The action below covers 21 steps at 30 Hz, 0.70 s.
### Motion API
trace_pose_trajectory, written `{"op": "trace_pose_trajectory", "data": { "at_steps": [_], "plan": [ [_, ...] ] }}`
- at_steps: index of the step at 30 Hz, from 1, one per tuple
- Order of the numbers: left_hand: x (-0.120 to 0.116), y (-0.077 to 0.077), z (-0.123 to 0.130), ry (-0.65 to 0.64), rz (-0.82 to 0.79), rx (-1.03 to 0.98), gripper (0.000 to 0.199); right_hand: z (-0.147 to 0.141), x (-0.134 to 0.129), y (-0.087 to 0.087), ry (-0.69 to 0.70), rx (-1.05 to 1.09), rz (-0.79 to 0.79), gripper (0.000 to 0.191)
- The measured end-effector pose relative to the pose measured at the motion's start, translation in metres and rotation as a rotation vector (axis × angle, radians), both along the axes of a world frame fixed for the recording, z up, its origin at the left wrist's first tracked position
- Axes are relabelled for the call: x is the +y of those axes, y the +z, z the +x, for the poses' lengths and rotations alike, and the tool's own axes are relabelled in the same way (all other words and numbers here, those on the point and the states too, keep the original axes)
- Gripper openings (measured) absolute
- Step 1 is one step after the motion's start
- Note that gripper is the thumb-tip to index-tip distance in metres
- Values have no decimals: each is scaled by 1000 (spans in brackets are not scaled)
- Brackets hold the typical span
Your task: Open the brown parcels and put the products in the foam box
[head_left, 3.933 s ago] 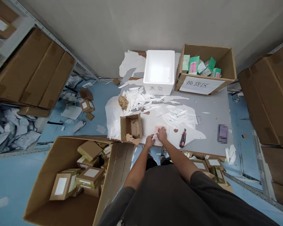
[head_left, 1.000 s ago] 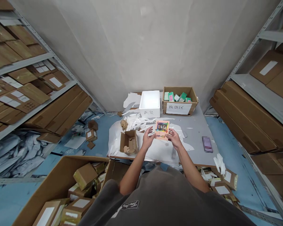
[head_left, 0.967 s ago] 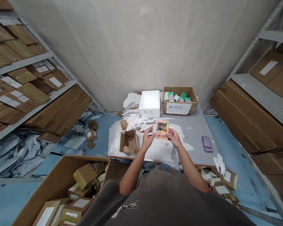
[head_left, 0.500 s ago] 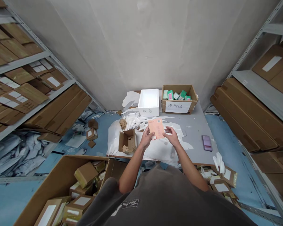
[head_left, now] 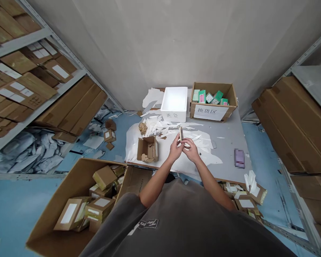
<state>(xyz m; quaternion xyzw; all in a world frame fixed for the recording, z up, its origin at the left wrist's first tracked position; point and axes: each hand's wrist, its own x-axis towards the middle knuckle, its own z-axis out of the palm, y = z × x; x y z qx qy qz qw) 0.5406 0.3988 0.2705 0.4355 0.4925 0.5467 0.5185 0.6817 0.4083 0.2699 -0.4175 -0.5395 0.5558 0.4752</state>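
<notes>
holding thin item edge-on | left fingers around it | right fingers: grip unclear

Against the far wall we see a white foam box; right of it, a cardboard carton holds green-and-white boxes. At left, metal shelving bears labelled parcels — and nearer us, a large open carton holds several packages. The table's right side carries something purple — too pixelated to name.
</notes>
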Motion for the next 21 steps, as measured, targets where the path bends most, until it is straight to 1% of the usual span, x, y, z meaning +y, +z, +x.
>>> {"op": "trace_pose_trajectory", "data": {
  "at_steps": [1, 2, 4, 6, 7, 8, 10, 12, 14, 16, 18, 21],
  "plan": [
    [4, -1, -4, 18, -10, -26, 90, -2, 4, 0, 13, -8, 7, 34],
    [10, -3, -11, 38, -25, -55, 89, -3, 9, -1, -6, -11, -2, 35],
    [22, -6, -29, 68, -75, -121, 88, -1, 23, -5, -129, -24, -54, 45],
    [38, -11, -50, 38, -146, -188, 91, 2, 42, -10, -252, -35, -147, 58],
    [46, -13, -60, 2, -177, -218, 92, 2, 51, -13, -263, -23, -208, 63],
    [55, -15, -69, -37, -199, -243, 93, 1, 60, -15, -238, 5, -276, 66],
    [76, -18, -85, -98, -223, -263, 92, -6, 79, -18, -151, 85, -395, 65],
    [100, -20, -98, -133, -235, -254, 90, -17, 98, -19, -116, 141, -449, 61],
    [129, -21, -111, -159, -245, -242, 90, -29, 121, -18, -131, 163, -461, 60],
    [165, -22, -124, -178, -249, -243, 92, -43, 153, -17, -145, 164, -459, 61],
    [208, -22, -136, -187, -246, -254, 93, -56, 194, -16, -158, 147, -444, 61],
    [280, -23, -155, -192, -224, -272, 94, -75, 263, -16, -191, 118, -403, 62]
  ]
}}
